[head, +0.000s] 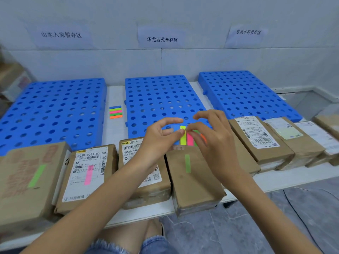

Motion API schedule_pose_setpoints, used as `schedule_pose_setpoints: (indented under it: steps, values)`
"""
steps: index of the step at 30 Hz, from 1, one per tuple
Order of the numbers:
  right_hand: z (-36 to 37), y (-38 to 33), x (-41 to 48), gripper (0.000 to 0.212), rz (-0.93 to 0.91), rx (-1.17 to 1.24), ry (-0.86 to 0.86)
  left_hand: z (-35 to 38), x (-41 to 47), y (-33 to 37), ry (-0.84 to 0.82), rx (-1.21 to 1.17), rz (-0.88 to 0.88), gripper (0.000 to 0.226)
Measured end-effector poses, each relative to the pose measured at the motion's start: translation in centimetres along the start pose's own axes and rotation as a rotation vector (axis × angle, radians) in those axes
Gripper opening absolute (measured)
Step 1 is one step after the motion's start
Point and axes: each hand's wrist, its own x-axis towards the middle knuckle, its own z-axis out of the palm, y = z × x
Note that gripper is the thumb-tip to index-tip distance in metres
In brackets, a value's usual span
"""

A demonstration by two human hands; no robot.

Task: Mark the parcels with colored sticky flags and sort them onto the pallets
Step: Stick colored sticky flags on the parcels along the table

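My knees at 6 o'clock, below white table (286, 178). Parcels (194, 182) in row along near edge, three carry flags already. My left hand (156, 138) and right hand (211, 138) together pinch sticky flag pad (185, 137) above middle parcel. Spare flag pad (115, 112) at 11 o'clock between blue pallets (161, 101), all three bare.

Three pallets (53, 110) lie side by side behind a row of parcels (88, 176) — flags (115, 112) between the left two.

Left hand (161, 136) hides third parcel's (145, 173) label; rightmost parcel (328, 123) blurred.
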Motion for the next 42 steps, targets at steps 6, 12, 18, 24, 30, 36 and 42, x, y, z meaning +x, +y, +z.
schedule_pose_setpoints:
  steps: [6,12,18,24,30,36,42]
  values:
    - [-0.3,0.4,-0.3,0.013,0.064,0.111,-0.076,-0.4,0.6,-0.5,0.025,-0.002,-0.024,0.024]
    - [-1.2,0.4,-0.6,0.009,0.149,0.16,-0.116,0.0,0.9,-0.6,0.066,-0.055,-0.041,0.027]
    - [-2.3,-0.3,-0.6,0.004,0.182,0.189,-0.181,0.2,1.4,-0.2,0.17,-0.075,-0.021,0.033]
    - [-6.2,1.9,1.3,0.013,0.517,0.485,-0.161,0.5,1.6,0.0,0.165,-0.058,-0.009,0.028]
    - [-6.7,7.5,0.8,0.012,0.551,0.311,-0.537,0.7,2.0,-0.1,0.154,0.011,0.002,0.025]
    - [-4.5,8.5,-2.5,0.035,0.546,0.27,-0.509,1.6,1.8,-0.8,0.112,0.06,0.024,0.026]
    - [-3.7,8.1,-4.3,0.028,0.443,0.204,-0.424,1.8,1.5,-1.3,0.075,0.105,0.01,0.026]
